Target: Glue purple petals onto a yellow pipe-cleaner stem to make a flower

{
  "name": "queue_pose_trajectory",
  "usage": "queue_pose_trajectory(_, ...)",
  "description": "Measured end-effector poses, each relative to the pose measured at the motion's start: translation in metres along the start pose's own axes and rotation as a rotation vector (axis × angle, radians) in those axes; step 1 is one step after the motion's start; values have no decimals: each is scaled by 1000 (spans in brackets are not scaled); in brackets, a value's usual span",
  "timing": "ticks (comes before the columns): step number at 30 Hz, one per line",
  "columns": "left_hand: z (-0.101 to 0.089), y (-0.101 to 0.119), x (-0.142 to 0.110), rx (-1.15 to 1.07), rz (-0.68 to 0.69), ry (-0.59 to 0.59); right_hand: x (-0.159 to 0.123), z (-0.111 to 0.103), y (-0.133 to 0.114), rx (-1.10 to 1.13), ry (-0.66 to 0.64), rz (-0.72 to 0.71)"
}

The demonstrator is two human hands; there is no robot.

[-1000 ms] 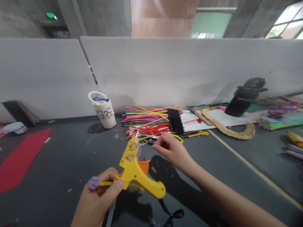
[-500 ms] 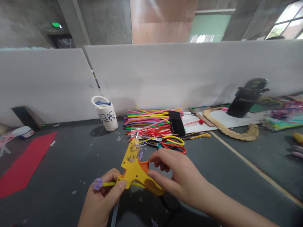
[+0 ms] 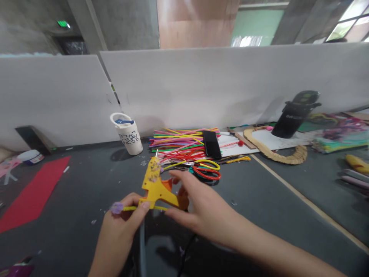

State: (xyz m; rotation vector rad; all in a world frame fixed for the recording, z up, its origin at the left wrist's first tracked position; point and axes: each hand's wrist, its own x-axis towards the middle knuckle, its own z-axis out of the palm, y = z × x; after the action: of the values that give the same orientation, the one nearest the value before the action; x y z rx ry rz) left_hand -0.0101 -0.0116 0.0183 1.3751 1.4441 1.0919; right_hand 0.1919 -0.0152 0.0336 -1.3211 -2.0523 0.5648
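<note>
A yellow hot glue gun (image 3: 158, 191) with an orange trigger (image 3: 167, 185) is held over the table, its metal nozzle pointing away from me. My left hand (image 3: 123, 227) pinches its rear end. The same hand holds a purple pipe-cleaner flower (image 3: 117, 208) on a yellow stem (image 3: 160, 208), which passes below the gun. From the gun's back a clear glue stick (image 3: 142, 246) runs down. Around the handle curls my right hand (image 3: 201, 198), fingers by the trigger and thumb below; part of the grip is hidden.
Behind the gun lie bundled pipe cleaners (image 3: 175, 139), a black phone (image 3: 211, 144) and red-handled scissors (image 3: 207, 175). A white cup (image 3: 130, 138) and a black bottle (image 3: 292, 119) stand near the white partition (image 3: 184, 84). Red sheet (image 3: 34, 196) lies left.
The glue gun and my left hand have shifted slightly left and up in view. My right fingers have moved closer around the handle, with the thumb now lower.
</note>
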Motion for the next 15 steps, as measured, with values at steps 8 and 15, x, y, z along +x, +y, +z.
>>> queue_pose_trajectory(8, -43, 30, 13, -365, -51, 311, -5, 12, 40, -56, -97, -232)
queue_pose_trajectory(15, -67, 61, -3, -523, -70, 301, 69, 114, -13, -238, -299, -540)
